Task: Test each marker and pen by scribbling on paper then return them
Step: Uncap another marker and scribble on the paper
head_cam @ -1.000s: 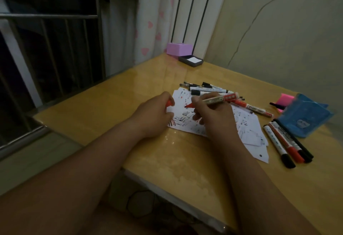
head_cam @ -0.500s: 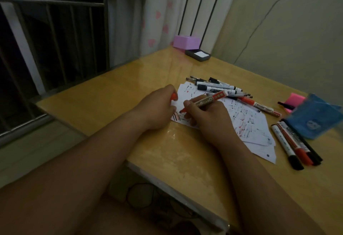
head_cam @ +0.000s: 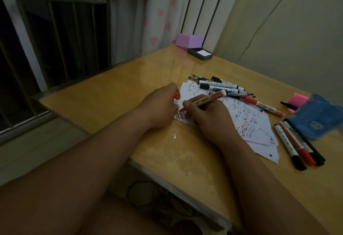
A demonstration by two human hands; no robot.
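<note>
We see 2 bare hands at work over the paper [head_cam: 250,123], a loose spread of white sheets covered in short red and dark strokes, lying on the glossy wooden table [head_cam: 130,89]. The right hand [head_cam: 209,121] has its thumb and fingers curled tight round the red marker [head_cam: 207,99], held at a slant with its back end pointing far and right. The red tip is down at the paper's near left corner, beside a cluster of strokes; we cannot tell whether it touches the sheet.

The left hand [head_cam: 161,104] sits just left of it at the paper's left edge, fingers curled round the red cap [head_cam: 176,95], which pokes out past the knuckles.

At the far edge of the paper lies a pile of pens and markers [head_cam: 222,86], mostly white barrels with black caps. 1 capped orange-red marker [head_cam: 263,105] lies to the right of the pile, partly on the paper.

To the right, off the paper, a row of markers [head_cam: 297,141] lies side by side, black and red caps pointing near. Just beyond them are a blue pouch [head_cam: 319,117] and a pink block [head_cam: 298,101]. At the far corner of the table stand a purple box [head_cam: 188,40] and a dark tray [head_cam: 200,53] holding white slips.
</note>
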